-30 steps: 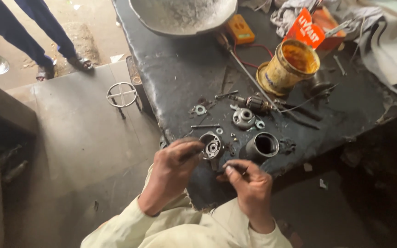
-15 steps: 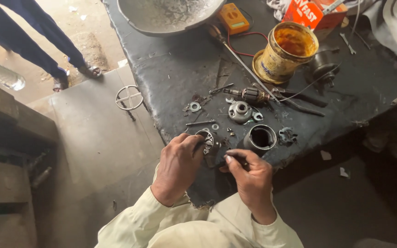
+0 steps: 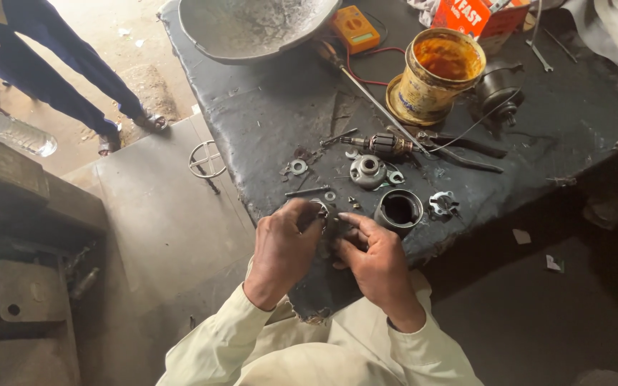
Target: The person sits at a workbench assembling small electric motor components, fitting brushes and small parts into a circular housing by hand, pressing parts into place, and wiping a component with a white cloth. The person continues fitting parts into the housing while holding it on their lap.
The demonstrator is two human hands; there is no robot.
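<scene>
My left hand (image 3: pixel 284 246) and right hand (image 3: pixel 372 257) pinch small round metal part (image 3: pixel 321 209) together at bench (image 3: pixel 280 107) near edge, steadying it; cylindrical housing (image 3: pixel 398 209) just beside for reach.

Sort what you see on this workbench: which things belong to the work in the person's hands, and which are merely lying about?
In the work:
left hand
right hand
small round metal part held between them
dark cylindrical housing
armature
round end cap

Lying about:
open tin of orange grease
large metal bowl
yellow multimeter
plastic bottle
</scene>
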